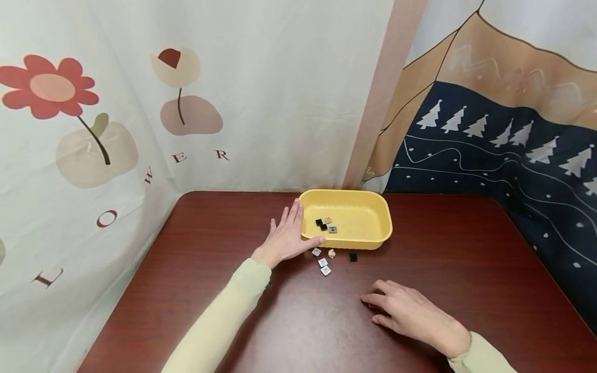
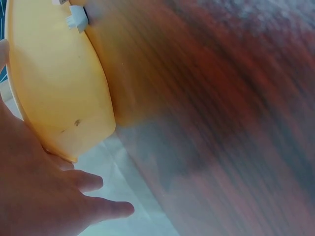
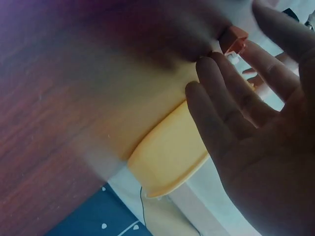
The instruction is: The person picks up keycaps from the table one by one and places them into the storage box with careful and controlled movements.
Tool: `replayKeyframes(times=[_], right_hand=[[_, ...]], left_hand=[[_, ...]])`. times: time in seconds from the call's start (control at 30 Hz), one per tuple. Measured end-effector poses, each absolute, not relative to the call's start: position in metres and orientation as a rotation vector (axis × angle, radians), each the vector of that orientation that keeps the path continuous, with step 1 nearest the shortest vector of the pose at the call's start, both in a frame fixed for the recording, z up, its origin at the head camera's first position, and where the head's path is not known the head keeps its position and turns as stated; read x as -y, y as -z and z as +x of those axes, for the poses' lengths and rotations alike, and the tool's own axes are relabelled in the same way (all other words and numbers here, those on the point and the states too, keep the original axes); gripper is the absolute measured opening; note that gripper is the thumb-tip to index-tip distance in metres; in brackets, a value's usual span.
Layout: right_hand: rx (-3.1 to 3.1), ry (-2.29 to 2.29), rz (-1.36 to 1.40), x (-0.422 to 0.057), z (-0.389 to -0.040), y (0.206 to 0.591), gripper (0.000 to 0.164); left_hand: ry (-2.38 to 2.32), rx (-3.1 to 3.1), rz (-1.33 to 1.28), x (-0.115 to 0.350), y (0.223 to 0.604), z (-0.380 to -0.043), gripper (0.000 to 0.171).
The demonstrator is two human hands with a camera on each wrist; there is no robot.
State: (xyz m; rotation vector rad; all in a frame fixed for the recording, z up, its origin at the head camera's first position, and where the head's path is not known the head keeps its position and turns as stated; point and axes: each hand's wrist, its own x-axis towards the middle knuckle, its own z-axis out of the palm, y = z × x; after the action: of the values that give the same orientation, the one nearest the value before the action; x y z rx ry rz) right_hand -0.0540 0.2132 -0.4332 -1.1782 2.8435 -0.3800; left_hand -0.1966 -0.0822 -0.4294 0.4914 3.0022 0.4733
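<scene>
My left hand (image 1: 285, 237) rests against the left end of a yellow plastic basin (image 1: 345, 244), its fingers straight and spread and the thumb along the front rim. My right hand (image 1: 410, 312) is low over the table at the front right. Close to its fingertips is a small red-orange keycap (image 3: 234, 39); the index finger touches or nearly touches it, while the thumb stands apart. From the head view that keycap is mostly hidden under the fingers. Inside the basin lie several keycaps, among them a grey one (image 1: 332, 229) and a beige one (image 1: 328, 220).
In front of the basin lie white keycaps (image 1: 323, 262), a cream-coloured piece (image 1: 331, 254) and a black keycap (image 1: 353, 257). The dark red-brown table (image 1: 224, 223) meets a printed curtain (image 1: 270, 103) at the back and sides.
</scene>
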Motion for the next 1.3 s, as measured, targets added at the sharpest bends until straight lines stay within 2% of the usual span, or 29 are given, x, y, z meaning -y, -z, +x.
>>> replayKeyframes(times=[0.17,0.43,0.63,0.9,1.3], right_hand=[[-2.893,0.409,-1.239,-0.211,-0.056,0.437,0.018],[-2.912,0.456,-1.224,-0.21,-0.06,0.435,0.014],[-2.986,0.55,-1.189,-0.214,-0.068,0.422,0.018],[-3.224,0.627,-1.292,-0.22,-0.086,0.398,0.026],[-3.364,0.742,-1.125,-0.223,-0.102,0.376,0.035]], left_hand=[[-0.484,-2.995,0.48,0.084,0.43,-0.196,0.117],[-0.531,-2.975,0.471,0.084,0.429,-0.196,0.117],[-0.524,-2.978,0.485,0.083,0.428,-0.197,0.117],[-0.524,-2.958,0.484,0.084,0.428,-0.197,0.117],[-0.512,-2.952,0.49,0.084,0.427,-0.196,0.117]])
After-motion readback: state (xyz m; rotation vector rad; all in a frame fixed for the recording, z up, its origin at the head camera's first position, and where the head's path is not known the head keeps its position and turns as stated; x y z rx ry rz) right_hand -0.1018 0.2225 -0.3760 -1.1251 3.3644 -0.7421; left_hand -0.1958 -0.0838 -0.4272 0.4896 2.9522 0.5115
